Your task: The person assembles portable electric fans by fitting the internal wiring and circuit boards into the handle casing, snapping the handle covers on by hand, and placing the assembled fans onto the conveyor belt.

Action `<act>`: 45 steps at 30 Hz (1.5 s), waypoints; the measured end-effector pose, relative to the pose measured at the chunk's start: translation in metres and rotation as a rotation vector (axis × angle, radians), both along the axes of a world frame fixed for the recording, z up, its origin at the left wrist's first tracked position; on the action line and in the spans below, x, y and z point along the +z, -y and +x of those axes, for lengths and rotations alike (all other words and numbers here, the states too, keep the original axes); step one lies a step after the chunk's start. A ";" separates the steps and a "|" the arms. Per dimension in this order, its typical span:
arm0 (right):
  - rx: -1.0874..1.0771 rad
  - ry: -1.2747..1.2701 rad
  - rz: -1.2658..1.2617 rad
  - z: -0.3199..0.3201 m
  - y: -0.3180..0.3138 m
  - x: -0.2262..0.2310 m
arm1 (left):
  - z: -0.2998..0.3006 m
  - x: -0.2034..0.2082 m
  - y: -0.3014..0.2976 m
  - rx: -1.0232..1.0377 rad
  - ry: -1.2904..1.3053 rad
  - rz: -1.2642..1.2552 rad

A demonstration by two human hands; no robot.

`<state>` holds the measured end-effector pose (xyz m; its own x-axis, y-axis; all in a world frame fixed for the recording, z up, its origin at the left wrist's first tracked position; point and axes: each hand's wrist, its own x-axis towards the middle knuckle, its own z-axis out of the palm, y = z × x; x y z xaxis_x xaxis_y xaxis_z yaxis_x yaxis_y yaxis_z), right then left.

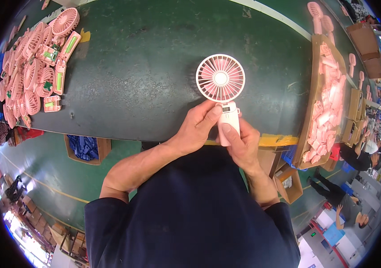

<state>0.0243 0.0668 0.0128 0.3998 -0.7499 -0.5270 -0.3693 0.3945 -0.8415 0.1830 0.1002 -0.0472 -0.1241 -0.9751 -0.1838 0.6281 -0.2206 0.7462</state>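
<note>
Between my two hands is a pale pink handheld fan (pixel 220 78), its round grille pointing away from me over the green table. My left hand (pixel 198 123) grips the top of the handle, with the thumb beside a small dark display. Lower down, my right hand (pixel 243 142) wraps the handle, its thumb lying across the front. The fan's grille faces up, and pink blades show through its spokes. Parts of the handle are hidden under my fingers.
A heap of pink fan parts (pixel 25 76), some with green boards and cells, covers the table's left end. At the right stands a cardboard box (pixel 308 120) of pink handle shells. Below the table edge sits a carton of blue pieces (pixel 83 147). People are in the right background.
</note>
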 end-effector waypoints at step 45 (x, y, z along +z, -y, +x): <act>-0.172 0.373 -0.319 0.016 0.022 0.011 | 0.023 0.051 0.020 -0.029 1.091 -0.251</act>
